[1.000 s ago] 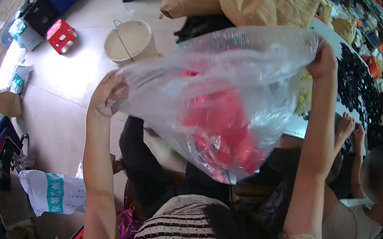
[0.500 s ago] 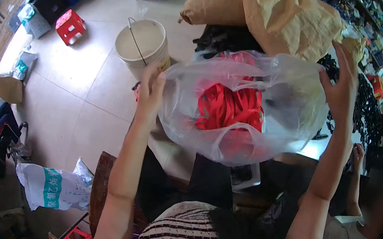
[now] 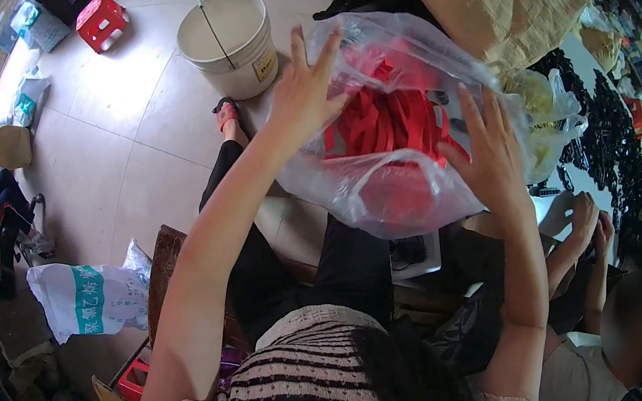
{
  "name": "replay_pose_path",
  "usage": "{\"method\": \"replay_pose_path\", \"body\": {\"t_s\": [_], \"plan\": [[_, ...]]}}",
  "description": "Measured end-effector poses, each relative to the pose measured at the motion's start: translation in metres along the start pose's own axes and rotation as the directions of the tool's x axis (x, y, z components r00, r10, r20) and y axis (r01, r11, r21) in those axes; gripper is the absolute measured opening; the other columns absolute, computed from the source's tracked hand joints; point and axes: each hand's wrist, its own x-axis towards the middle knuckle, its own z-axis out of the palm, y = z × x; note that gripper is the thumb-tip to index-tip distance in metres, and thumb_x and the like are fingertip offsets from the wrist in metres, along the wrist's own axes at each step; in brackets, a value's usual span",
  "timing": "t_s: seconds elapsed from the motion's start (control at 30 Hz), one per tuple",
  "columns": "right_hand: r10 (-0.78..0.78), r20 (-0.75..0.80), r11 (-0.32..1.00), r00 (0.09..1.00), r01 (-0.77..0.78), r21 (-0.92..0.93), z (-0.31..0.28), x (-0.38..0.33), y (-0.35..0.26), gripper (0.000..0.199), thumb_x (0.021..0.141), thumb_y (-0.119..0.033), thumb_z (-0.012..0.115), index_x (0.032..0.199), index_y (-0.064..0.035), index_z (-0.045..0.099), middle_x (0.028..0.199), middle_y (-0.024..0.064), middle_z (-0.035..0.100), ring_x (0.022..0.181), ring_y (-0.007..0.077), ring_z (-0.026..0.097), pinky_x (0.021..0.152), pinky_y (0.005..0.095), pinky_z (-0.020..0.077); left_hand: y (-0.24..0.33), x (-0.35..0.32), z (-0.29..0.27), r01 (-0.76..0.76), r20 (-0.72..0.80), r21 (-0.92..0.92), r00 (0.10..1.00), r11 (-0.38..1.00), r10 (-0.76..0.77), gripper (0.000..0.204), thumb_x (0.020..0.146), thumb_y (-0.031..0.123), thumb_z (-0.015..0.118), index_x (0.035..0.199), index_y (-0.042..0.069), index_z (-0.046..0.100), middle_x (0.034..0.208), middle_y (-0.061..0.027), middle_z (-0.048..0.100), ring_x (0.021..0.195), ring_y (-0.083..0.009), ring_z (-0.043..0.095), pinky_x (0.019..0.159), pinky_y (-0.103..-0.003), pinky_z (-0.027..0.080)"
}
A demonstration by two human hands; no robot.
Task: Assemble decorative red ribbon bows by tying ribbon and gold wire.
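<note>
Left of one translucent plastic bag, one red stool and one bucket are seen. At the bag's left rim the left hand is held, fingers spread; inside the bag, uncountable red strips are gathered; at its right side the right hand is likewise spread. Right of it, a co-worker's two hands are seen.

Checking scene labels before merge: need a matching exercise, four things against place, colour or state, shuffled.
Things
1. Red strips
2. Bucket
3. Red stool
4. Black pieces

Place, colour or state
A. On the floor, left of the bucket
B. Spread over the white tabletop
C. Inside the clear plastic bag
D. Off-white, with a thin handle

Pairs: 1-C, 2-D, 3-A, 4-B
</note>
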Motion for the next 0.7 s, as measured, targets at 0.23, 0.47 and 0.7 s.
{"method": "replay_pose_path", "body": {"t_s": [0.23,0.47,0.7], "plan": [[0.433,0.290,0.798,0.854,-0.512,0.318,0.109,0.018,0.042,0.059,0.066,-0.016,0.065,0.120,-0.0063,0.045,0.101,0.0267,0.055,0.089,0.0449,0.054,0.077,0.0470,0.0442,0.019,0.047,0.012,0.299,0.291,-0.621,0.946,0.725,-0.141,0.080,0.068,-0.001,0.057,0.138,0.014,0.021,0.101,-0.0195,0.058,0.077,-0.0259,0.061,0.064,-0.037,0.047],[0.521,-0.101,0.673,0.847,-0.335,0.659,0.040,0.107,0.057,0.029,0.066,-0.010,0.059,0.093,0.0006,0.059,0.074,0.0209,0.060,0.074,0.0382,0.059,0.063,0.0421,0.0447,0.019,0.139,-0.049,0.067,0.036,-0.902,0.996,0.427,-0.081,0.053,0.073,0.000,0.056,0.123,0.008,0.041,0.094,-0.0092,0.059,0.080,-0.0165,0.058,0.070,-0.029,0.047],[0.432,-0.277,0.797,0.858,-0.219,0.563,0.039,0.125,0.055,0.040,0.071,-0.017,0.066,0.107,-0.0020,0.054,0.097,0.0156,0.058,0.079,0.0271,0.058,0.065,0.0378,0.0465,0.004,0.167,-0.029,-0.226,-0.123,-0.414,0.974,0.882,0.192,0.057,0.070,0.013,0.061,0.122,0.000,0.042,0.119,-0.0217,0.048,0.111,-0.0277,0.047,0.091,-0.032,0.039]]}}
